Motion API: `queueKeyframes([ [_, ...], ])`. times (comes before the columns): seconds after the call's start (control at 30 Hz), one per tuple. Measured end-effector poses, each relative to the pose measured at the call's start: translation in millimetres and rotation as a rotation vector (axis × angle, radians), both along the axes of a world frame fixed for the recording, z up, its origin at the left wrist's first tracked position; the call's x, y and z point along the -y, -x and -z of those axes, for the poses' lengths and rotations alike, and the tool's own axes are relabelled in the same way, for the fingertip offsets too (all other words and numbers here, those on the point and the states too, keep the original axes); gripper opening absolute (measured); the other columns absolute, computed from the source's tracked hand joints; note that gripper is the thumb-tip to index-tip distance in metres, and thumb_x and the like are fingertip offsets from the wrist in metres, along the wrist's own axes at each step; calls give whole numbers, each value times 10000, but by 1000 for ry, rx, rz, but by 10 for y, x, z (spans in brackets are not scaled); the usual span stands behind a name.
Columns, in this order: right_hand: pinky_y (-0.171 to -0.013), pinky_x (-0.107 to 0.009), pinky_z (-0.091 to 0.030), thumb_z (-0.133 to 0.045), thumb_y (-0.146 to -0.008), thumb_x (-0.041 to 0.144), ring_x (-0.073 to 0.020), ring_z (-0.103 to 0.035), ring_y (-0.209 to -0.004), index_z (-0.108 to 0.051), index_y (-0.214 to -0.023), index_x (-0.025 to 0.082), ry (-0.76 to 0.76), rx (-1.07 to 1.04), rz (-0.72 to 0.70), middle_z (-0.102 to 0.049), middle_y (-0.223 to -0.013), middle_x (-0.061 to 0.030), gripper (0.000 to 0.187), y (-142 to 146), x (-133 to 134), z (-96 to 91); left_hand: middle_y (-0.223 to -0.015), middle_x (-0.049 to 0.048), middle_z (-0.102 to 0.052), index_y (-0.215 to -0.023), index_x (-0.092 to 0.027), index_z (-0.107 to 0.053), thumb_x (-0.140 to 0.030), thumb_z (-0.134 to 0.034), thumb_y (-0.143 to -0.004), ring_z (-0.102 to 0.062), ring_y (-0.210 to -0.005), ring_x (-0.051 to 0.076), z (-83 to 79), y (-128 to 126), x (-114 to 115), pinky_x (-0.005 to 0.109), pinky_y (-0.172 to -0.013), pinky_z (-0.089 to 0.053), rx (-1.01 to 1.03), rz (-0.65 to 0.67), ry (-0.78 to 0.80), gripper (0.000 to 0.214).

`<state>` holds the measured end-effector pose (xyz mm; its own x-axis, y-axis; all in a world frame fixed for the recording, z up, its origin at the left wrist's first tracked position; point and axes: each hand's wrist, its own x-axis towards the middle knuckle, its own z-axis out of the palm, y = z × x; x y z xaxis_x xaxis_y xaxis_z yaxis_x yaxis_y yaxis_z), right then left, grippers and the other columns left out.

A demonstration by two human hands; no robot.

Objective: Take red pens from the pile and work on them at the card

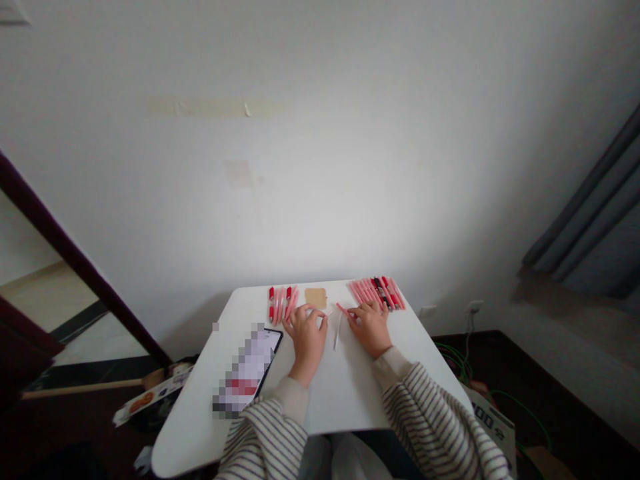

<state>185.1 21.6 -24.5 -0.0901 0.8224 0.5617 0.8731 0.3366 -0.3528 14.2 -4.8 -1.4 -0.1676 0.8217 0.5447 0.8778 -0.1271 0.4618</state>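
My left hand [306, 335] rests on the white table [330, 393] with its fingers curled, pinching a small white piece near its fingertips. My right hand [371, 325] lies beside it, fingers closed on a pink pen barrel [343, 309] that points toward the left hand. A thin white refill [338, 331] lies on the table between the two hands. A row of several red and pink pens [283, 303] sits behind my left hand. A larger bunch of pink pens [377, 292] lies behind my right hand.
A small tan square [316, 297] lies at the table's far edge between the pen groups. A phone [247, 370] lies on the table at the left. A white wall stands close behind. Cables and a box sit on the floor at the right.
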Motion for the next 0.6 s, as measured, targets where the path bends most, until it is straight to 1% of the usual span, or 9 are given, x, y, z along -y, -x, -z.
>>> queueKeyframes([
  [0.1, -1027, -523, -210, -575, -896, 269, -258, -463, -1030, -721, -1002, 285, -30, -35, -5, -674, -917, -56, 181, -11, -22, 18, -1124, 48, -622, -839, -264, -702, -284, -612, -811, -481, -1167, 262, 17, 9, -11, 546, -1056, -218, -3, -18, -5, 97],
  [0.17, -977, -462, -274, -566, -903, 263, -255, -457, -1020, -721, -1010, 287, -40, -73, -2, -662, -941, -59, 189, -21, -37, 26, -1129, 52, -621, -854, -266, -706, -289, -612, -812, -479, -1168, 267, 24, 15, -18, 543, -1045, -230, 0, -28, -1, 106],
  [0.23, -925, -422, -309, -567, -904, 254, -255, -451, -1006, -725, -999, 289, -46, -113, 9, -651, -963, -63, 188, -30, -51, 32, -1134, 55, -619, -866, -270, -710, -293, -611, -815, -477, -1171, 270, 25, 22, -22, 543, -1037, -239, 6, -36, 4, 114],
  [0.4, -878, -389, -328, -559, -906, 236, -250, -448, -984, -737, -968, 288, -74, -173, 14, -627, -966, -72, 195, -41, -74, 44, -1130, 56, -616, -881, -280, -719, -297, -607, -823, -476, -1170, 261, 6, 34, -21, 514, -1024, -263, 17, -26, -5, 127],
  [0.6, -879, -397, -340, -569, -902, 243, -256, -441, -1003, -741, -962, 309, -78, -170, -23, -616, -979, -70, 194, -33, -68, 40, -1145, 48, -611, -875, -285, -725, -322, -627, -816, -455, -1172, 255, -7, 25, -14, 498, -1028, -267, 17, 6, 6, 120],
])
